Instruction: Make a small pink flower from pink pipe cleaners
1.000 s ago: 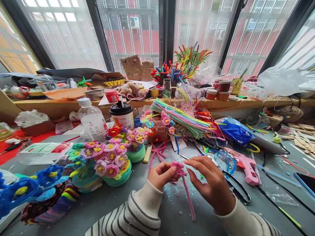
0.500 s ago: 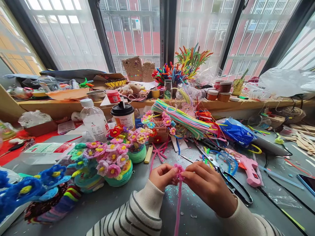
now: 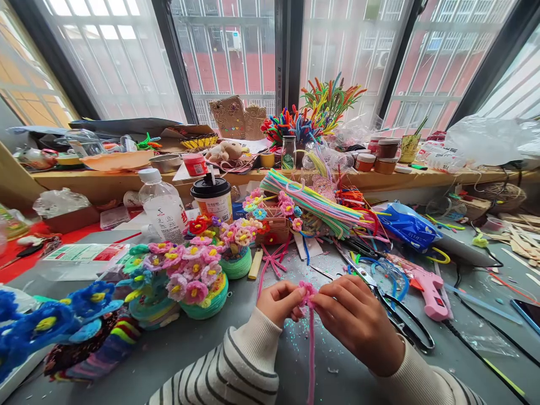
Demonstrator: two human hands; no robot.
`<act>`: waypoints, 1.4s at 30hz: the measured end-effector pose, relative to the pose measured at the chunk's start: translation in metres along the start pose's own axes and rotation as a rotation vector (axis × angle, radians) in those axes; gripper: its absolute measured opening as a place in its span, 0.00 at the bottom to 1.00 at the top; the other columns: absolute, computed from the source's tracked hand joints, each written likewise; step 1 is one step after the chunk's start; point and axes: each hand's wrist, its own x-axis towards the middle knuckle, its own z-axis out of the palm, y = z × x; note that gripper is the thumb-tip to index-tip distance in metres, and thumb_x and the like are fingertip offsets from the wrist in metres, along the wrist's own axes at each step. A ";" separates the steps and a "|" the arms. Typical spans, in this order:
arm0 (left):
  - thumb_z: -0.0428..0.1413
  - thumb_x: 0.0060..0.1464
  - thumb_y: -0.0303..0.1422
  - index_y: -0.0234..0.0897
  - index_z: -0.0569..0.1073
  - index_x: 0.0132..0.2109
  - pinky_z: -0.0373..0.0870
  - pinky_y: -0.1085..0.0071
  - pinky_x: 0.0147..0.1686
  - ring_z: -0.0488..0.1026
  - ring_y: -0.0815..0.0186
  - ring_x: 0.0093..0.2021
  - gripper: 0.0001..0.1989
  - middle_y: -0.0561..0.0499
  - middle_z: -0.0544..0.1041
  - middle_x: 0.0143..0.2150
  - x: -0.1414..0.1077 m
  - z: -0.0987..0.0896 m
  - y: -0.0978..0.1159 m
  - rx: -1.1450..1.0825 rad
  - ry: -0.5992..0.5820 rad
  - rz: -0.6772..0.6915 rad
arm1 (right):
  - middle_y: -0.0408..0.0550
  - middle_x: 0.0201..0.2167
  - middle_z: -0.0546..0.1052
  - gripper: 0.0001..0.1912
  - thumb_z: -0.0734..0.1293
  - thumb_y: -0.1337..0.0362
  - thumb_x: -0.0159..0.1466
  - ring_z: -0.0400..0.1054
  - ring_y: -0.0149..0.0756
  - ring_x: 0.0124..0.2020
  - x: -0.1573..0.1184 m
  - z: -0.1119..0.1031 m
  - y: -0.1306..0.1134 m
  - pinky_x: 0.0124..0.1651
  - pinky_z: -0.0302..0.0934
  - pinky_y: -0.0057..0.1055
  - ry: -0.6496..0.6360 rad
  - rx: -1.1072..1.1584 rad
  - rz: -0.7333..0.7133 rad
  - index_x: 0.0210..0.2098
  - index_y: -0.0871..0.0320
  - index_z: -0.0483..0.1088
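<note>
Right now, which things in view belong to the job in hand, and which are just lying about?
Belonging to the job:
pink fuzzy flower, pinched by the left hand and right hand
pink strand hanging below it
probably the bundle of fuzzy sticks and the scissors

Seemingly just lying about:
clear bottle
lidded cup
phone

The grey table [image 3: 169,365], sprinkled with glitter [image 3: 295,336], carries a turquoise pot [image 3: 211,306], a smaller green pot [image 3: 237,266] just beyond it, and a pale yellow stick [image 3: 255,264] beside the latter. On its right side lie black-handled scissors [image 3: 366,274], a pink glue gun [image 3: 431,292], a phone [image 3: 528,315] and a spread of flat wooden sticks [image 3: 521,241]. Behind, a raised wooden ledge [image 3: 105,181] bears a metal bowl [image 3: 165,164], a small glass bottle [image 3: 289,154], lidded jars [image 3: 365,163] and a crumpled clear plastic bag [image 3: 485,140].
</note>
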 end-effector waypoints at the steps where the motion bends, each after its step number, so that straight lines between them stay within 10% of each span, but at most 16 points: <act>1: 0.60 0.26 0.41 0.32 0.65 0.18 0.56 0.80 0.12 0.58 0.77 0.09 0.17 0.59 0.63 0.07 0.001 0.000 -0.001 0.002 0.000 0.005 | 0.46 0.25 0.72 0.05 0.61 0.72 0.55 0.61 0.32 0.27 0.000 0.000 -0.001 0.34 0.55 0.33 0.000 0.000 0.001 0.32 0.61 0.66; 18: 0.60 0.28 0.38 0.31 0.66 0.17 0.56 0.78 0.14 0.59 0.77 0.12 0.15 0.57 0.64 0.10 -0.008 0.008 -0.001 0.085 0.044 0.098 | 0.46 0.24 0.68 0.05 0.60 0.69 0.55 0.61 0.34 0.29 -0.001 0.000 0.005 0.31 0.55 0.30 -0.246 0.218 0.206 0.29 0.57 0.67; 42: 0.60 0.32 0.34 0.31 0.72 0.28 0.66 0.72 0.25 0.70 0.68 0.22 0.13 0.49 0.74 0.22 -0.014 0.011 0.012 -0.082 -0.036 0.138 | 0.44 0.21 0.69 0.09 0.61 0.59 0.54 0.65 0.31 0.24 -0.003 -0.003 0.007 0.24 0.61 0.25 0.031 0.586 0.698 0.26 0.59 0.64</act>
